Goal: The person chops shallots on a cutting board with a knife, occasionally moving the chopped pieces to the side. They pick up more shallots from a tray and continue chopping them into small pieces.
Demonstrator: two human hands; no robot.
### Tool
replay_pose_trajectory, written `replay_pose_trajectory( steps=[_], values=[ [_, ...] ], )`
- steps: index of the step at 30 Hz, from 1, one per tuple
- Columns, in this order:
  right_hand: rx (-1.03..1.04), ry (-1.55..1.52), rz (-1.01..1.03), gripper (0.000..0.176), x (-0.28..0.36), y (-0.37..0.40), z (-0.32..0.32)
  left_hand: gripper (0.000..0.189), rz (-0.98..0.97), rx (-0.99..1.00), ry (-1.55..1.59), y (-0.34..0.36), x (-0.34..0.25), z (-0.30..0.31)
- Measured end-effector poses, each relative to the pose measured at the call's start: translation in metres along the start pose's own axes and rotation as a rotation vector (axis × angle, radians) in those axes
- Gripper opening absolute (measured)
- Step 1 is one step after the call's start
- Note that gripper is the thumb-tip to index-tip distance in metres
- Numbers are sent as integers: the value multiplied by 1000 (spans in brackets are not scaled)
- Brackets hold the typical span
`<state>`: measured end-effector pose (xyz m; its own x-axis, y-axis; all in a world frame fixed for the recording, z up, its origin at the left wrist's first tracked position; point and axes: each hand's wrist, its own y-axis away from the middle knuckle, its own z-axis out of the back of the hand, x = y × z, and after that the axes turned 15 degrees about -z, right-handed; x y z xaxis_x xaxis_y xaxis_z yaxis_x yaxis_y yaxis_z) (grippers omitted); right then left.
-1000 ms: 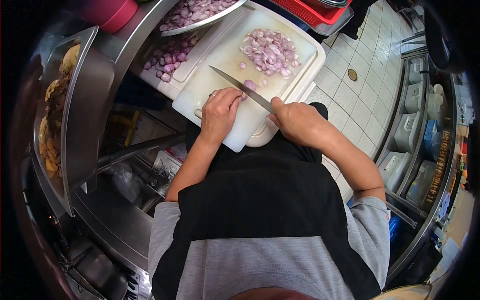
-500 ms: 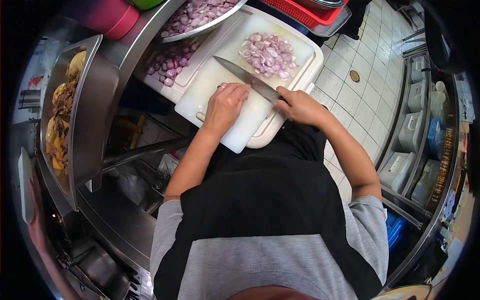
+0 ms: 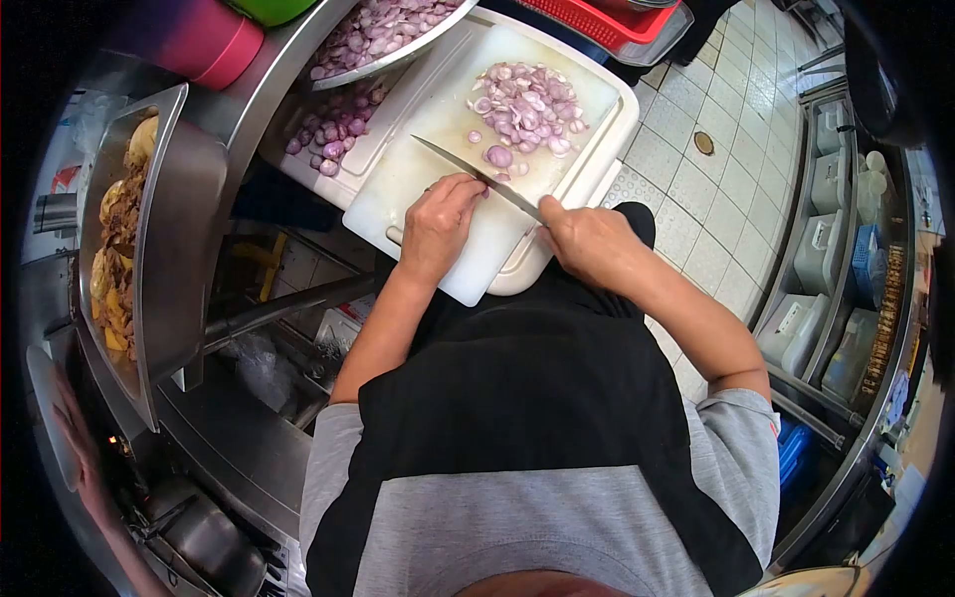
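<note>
My right hand is closed round the handle of a long knife, whose blade slants up and left across the white cutting board. Against the blade's near side, my left hand has its fingers bent together on a shallot, mostly hidden by the fingertips. A few fresh slices lie just beyond the blade. Farther back on the board is a pile of sliced shallots.
Whole shallots lie left of the board, below a large bowl of shallots. A metal tray of food stands at the left. A red basket sits behind the board. Shelves with grey bins are on the right.
New slices have appeared between the blade and the pile. The knife is turned more edge-on, and my left hand has shifted slightly left and down.
</note>
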<state>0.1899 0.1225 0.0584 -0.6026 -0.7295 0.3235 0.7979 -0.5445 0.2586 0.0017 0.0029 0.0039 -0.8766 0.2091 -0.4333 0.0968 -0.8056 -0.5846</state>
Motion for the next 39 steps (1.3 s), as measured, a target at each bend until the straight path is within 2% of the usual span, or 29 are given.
replay_pose_trajectory(
  steps=[5,10,14,16,23,28,35,39],
  values=[
    [-15,-88,18,27,4,-28,-11,17,-8,-29,22,0,1,1],
    [209,69,-46,25,19,-7,40,14,-7,-31,6,-1,1,0],
    [163,25,-63,26,13,-17,5,15,8,-26,8,-1,0,1],
    [91,-90,-34,26,5,-28,-8,15,3,-33,19,-1,2,1],
    [250,77,-55,28,27,-14,51,15,-10,-25,21,0,2,1],
    [142,-22,-66,26,16,-19,-4,14,-15,-30,18,0,3,2],
    [200,72,-28,26,25,-13,44,13,-27,-29,16,0,2,2],
    [152,21,-79,26,20,-15,4,13,-42,-50,19,-2,2,3]
  ],
)
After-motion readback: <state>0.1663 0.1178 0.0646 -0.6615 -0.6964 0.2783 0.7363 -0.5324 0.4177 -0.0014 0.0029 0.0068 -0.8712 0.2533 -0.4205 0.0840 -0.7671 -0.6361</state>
